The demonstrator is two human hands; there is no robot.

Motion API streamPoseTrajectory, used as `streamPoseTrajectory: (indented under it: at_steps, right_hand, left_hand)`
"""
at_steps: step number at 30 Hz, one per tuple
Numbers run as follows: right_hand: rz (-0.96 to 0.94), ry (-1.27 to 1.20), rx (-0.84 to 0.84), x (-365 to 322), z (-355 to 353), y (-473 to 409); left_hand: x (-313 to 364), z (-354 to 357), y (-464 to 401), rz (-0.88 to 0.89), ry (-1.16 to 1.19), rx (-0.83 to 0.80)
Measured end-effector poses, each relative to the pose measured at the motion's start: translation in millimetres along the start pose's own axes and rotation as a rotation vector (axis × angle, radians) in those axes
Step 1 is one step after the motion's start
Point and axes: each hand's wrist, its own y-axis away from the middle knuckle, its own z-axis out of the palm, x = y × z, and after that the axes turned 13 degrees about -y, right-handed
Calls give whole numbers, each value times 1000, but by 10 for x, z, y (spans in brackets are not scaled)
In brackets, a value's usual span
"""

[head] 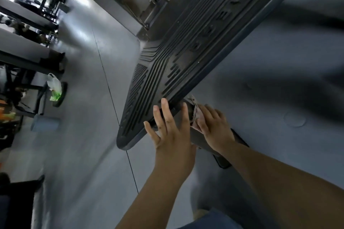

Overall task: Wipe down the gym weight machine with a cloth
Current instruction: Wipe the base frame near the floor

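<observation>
Your two bare forearms reach forward from the bottom edge. Left hand (170, 132) lies flat, fingers straight, bracing the near edge of the ribbed black footplate (186, 57). Right hand (214, 126) clutches a pale cloth (194, 109) against the plate's underside edge. You seem mid-wipe along that edge; next, probably slide the cloth farther up. Raised lettering on the plate is too blurred to read.
</observation>
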Motion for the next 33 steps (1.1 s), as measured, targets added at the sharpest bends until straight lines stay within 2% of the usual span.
streamPoseTrajectory:
  at_steps: [2, 4, 6, 8, 13, 18, 20, 24, 26, 29, 31, 33]
  right_hand:
    - [40, -91, 81, -69, 44, 35]
    - [39, -323, 216, -312, 37, 32]
    - [-109, -423, 335, -572, 44, -10]
    - [-198, -373, 405, -711, 65, -89]
    - [-145, -215, 224, -419, -8, -78]
    - [119, 72, 34, 77, -198, 168]
    - [140, -35, 55, 116, -189, 163]
    - [108, -363, 201, -126, -95, -26]
    - [96, -461, 165, -352, -181, -185]
    - [168, -632, 8, -597, -364, -380]
    - [156, -648, -20, -625, -375, -406]
    - [61, -575, 30, -568, -305, -347]
  left_hand:
    - [-4, 18, -1, 10, -4, 19]
    - [3, 34, -6, 4, -14, 27]
    - [18, 32, -17, -21, -35, 30]
    - [20, 30, -23, -47, -32, 41]
    - [-33, 93, 0, 15, -33, 98]
    - [-31, 89, -15, 42, 29, 107]
    - [-31, 97, -22, 45, 32, 102]
    - [-47, 94, -23, 47, 48, 99]
    - [-59, 93, -26, 55, 38, 103]
    - [-74, 97, -21, 56, 29, 101]
    - [-77, 96, -22, 57, 20, 103]
    - [-73, 91, -17, 55, 17, 96]
